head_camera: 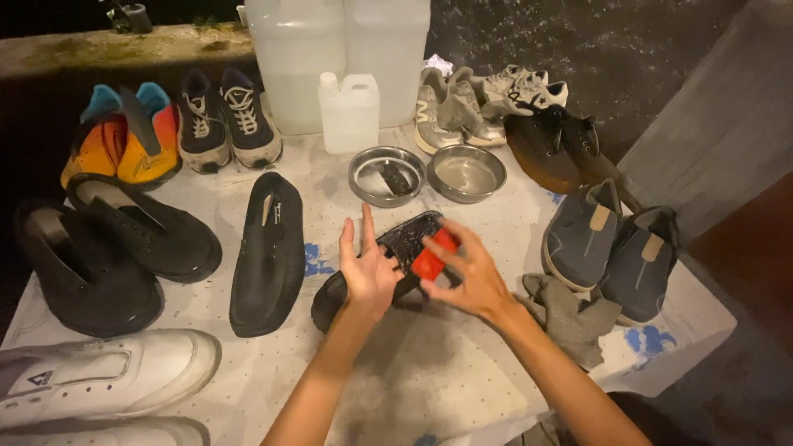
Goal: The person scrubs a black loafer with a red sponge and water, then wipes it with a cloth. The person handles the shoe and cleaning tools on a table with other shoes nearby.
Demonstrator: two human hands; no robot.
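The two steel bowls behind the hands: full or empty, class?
Left bowl holds a dark object. Right bowl holds no object; its bare bottom shows. Whether it holds clear liquid, cannot tell.
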